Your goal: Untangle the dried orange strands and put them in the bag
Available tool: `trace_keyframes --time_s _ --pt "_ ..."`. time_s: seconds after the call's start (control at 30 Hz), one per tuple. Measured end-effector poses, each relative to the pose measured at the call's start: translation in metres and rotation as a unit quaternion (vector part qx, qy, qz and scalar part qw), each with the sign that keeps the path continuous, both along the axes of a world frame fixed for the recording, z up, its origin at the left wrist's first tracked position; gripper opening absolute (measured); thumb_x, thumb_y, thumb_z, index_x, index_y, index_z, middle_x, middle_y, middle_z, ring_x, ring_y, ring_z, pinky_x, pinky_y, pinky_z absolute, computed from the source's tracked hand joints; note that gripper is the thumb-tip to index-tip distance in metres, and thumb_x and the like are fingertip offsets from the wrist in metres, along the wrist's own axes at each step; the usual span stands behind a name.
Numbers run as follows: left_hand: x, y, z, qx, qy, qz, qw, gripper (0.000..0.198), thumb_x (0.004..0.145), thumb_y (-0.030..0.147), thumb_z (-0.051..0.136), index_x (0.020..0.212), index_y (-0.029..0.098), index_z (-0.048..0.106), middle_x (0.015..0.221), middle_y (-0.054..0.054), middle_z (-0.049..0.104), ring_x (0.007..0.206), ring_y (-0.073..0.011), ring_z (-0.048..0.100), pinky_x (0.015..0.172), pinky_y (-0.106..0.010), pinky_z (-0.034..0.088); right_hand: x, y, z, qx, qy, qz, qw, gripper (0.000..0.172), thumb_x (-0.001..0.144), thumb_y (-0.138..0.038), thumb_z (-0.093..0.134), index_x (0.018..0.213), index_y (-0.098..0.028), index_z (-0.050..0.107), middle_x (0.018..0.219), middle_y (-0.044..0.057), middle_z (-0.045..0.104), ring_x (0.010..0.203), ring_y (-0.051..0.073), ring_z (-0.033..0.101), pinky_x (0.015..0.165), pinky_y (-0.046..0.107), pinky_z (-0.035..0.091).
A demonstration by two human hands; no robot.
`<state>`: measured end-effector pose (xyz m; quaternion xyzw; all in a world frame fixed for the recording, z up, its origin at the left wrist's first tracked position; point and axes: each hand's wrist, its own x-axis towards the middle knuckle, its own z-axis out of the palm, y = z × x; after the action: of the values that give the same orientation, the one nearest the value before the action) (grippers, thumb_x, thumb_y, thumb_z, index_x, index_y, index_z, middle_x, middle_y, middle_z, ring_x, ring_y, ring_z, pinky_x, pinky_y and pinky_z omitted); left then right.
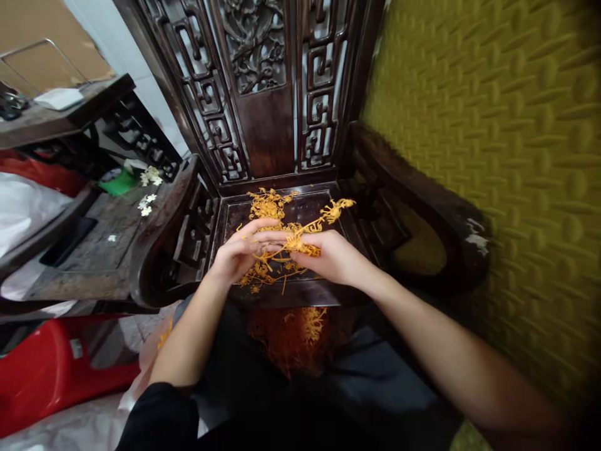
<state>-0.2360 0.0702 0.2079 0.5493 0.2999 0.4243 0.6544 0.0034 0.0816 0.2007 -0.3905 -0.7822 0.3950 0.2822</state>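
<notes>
Orange-yellow branched plastic stems [298,243] with spidery, curled tips are between my two hands over the seat of a carved dark wooden chair. My right hand [335,254] is closed around a bunch of them, and one long sprig [332,212] sticks out up and to the right. From the other side, the fingers of my left hand [239,254] reach across and pinch thin stems of the same bunch. A loose pile of similar stems [267,205] lies on the seat [307,203] behind my hands, and more are scattered beneath them.
The chair's carved back [270,134] rises ahead, with a curved armrest [417,181] at right. At left, a side table [89,269] bears a green tape roll [117,181] and white flower pieces [147,203]. A red stool [51,369] stands lower left. More stems [313,322] lie below the seat edge.
</notes>
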Motion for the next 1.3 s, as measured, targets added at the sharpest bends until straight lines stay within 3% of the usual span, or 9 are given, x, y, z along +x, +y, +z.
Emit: trace_keyframes --time_s 0.2,0.43,0.57,0.73,0.87,1.03,1.13,1.23,1.3 --pt "-0.012 -0.001 0.007 0.027 0.116 -0.014 0.993 0.080 0.072 0.088 0.055 0.105 0.019 0.078 0.100 -0.022 0.076 0.102 -0.0373 0.072 0.070 -0.046 0.060 0.010 0.000 0.006 -0.004 -0.075 0.110 0.991 0.013 0.082 -0.024 0.068 0.071 -0.018 0.071 0.066 -0.001 0.065 0.062 0.013 0.052 0.060 0.026 0.037" --pt "0.038 -0.009 -0.006 0.023 0.148 0.016 0.989 0.026 0.082 0.033 0.077 0.105 0.021 0.078 0.088 -0.006 0.075 0.075 -0.0169 0.069 0.070 -0.031 0.056 0.011 -0.002 0.006 -0.047 -0.174 0.128 0.975 0.012 0.078 -0.022 0.061 0.068 -0.017 0.063 0.058 -0.003 0.055 0.053 0.010 0.046 0.054 0.024 0.031" --pt "0.044 -0.010 -0.004 0.073 0.170 -0.018 0.983 0.028 0.081 0.020 0.074 0.109 0.022 0.078 0.084 -0.004 0.073 0.071 -0.0147 0.065 0.067 -0.029 0.053 0.011 -0.001 0.001 -0.033 -0.174 0.087 0.980 0.006 0.075 -0.020 0.060 0.074 -0.017 0.065 0.063 -0.002 0.060 0.058 0.012 0.052 0.057 0.024 0.035" --pt "0.045 -0.010 -0.006 0.144 0.184 0.013 0.972 0.021 0.082 0.016 0.070 0.100 0.024 0.079 0.088 -0.004 0.072 0.077 -0.0157 0.064 0.074 -0.032 0.053 0.011 0.003 0.000 -0.033 -0.148 0.054 0.987 0.010 0.078 -0.021 0.062 0.083 -0.018 0.070 0.077 0.001 0.071 0.068 0.015 0.062 0.063 0.025 0.043" --pt "0.045 -0.003 -0.015 0.033 0.093 0.084 0.992 0.013 0.081 0.019 0.071 0.094 0.021 0.076 0.089 -0.004 0.071 0.077 -0.0146 0.063 0.074 -0.030 0.052 0.018 0.006 0.010 -0.169 -0.110 0.017 0.979 0.029 0.087 -0.046 0.066 0.089 -0.017 0.073 0.062 0.002 0.068 0.050 0.013 0.057 0.051 0.024 0.038" --pt "0.039 0.008 -0.016 -0.112 -0.118 0.147 0.976 0.011 0.079 0.019 0.067 0.089 0.017 0.071 0.077 -0.004 0.063 0.067 -0.0131 0.058 0.064 -0.029 0.049 0.030 0.013 0.014 -0.270 0.066 -0.045 0.960 0.038 0.081 -0.052 0.075 0.099 -0.018 0.073 0.079 0.006 0.074 0.040 0.007 0.044 0.038 0.022 0.022" --pt "0.038 0.008 -0.013 -0.121 -0.137 0.145 0.972 0.013 0.080 0.024 0.068 0.090 0.017 0.072 0.077 -0.005 0.063 0.068 -0.0134 0.058 0.061 -0.028 0.047 0.030 0.014 0.012 -0.228 0.139 -0.118 0.956 0.041 0.078 -0.049 0.079 0.105 -0.019 0.074 0.075 0.004 0.070 0.044 0.008 0.045 0.040 0.022 0.026" --pt "0.043 0.005 -0.014 -0.119 -0.096 0.148 0.977 0.013 0.081 0.029 0.073 0.086 0.017 0.071 0.073 -0.003 0.064 0.064 -0.0112 0.056 0.059 -0.025 0.043 0.022 0.010 0.013 -0.137 0.104 -0.138 0.975 0.042 0.079 -0.048 0.078 0.111 -0.019 0.076 0.078 0.004 0.070 0.055 0.012 0.055 0.049 0.026 0.040" --pt "0.047 0.002 -0.017 -0.101 -0.066 0.151 0.981 0.015 0.081 0.029 0.076 0.082 0.017 0.069 0.070 -0.002 0.063 0.062 -0.0097 0.055 0.059 -0.024 0.042 0.012 0.005 0.014 -0.079 0.062 -0.127 0.987 0.046 0.077 -0.044 0.082 0.115 -0.020 0.076 0.093 0.006 0.075 0.074 0.018 0.067 0.065 0.031 0.051"
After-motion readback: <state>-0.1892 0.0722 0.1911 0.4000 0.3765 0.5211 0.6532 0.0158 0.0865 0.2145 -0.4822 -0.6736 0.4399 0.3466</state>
